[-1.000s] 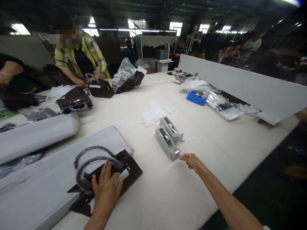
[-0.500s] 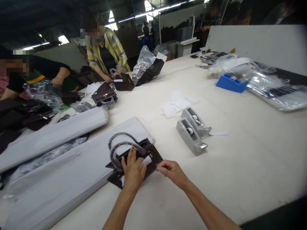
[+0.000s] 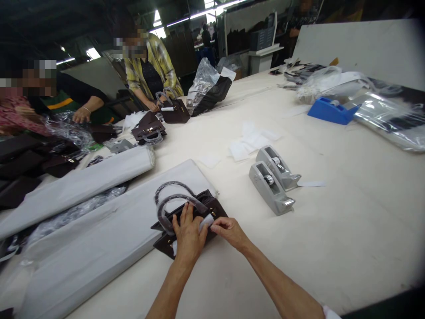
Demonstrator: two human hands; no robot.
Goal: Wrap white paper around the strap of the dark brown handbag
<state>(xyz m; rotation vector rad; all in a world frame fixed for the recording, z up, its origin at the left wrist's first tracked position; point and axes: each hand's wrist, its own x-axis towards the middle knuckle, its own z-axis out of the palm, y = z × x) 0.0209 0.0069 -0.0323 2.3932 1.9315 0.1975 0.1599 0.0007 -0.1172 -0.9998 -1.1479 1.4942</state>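
A small dark brown handbag [image 3: 209,207] with plastic-wrapped handles lies flat at the near end of a grey sheet [image 3: 99,239]. My left hand [image 3: 188,237] lies flat on top of the bag, fingers spread, pressing it down over a white paper piece [image 3: 207,221]. My right hand [image 3: 229,231] is beside it on the right, its fingertips pinched together at the white paper on the bag's front. What the pinch holds is too small to name. Two grey tape dispensers [image 3: 272,180] stand to the right of the bag.
A rolled grey sheet [image 3: 79,186] lies to the left. A blue tape dispenser [image 3: 330,110] and clear plastic bags [image 3: 388,119] sit at the far right. White paper pieces [image 3: 249,141] lie mid-table. Two people work on other brown handbags [image 3: 148,128] at the far left.
My right hand came back from the grey tape dispensers to the bag and now pinches at the white paper. My left hand stayed on the bag. The view has swung left.
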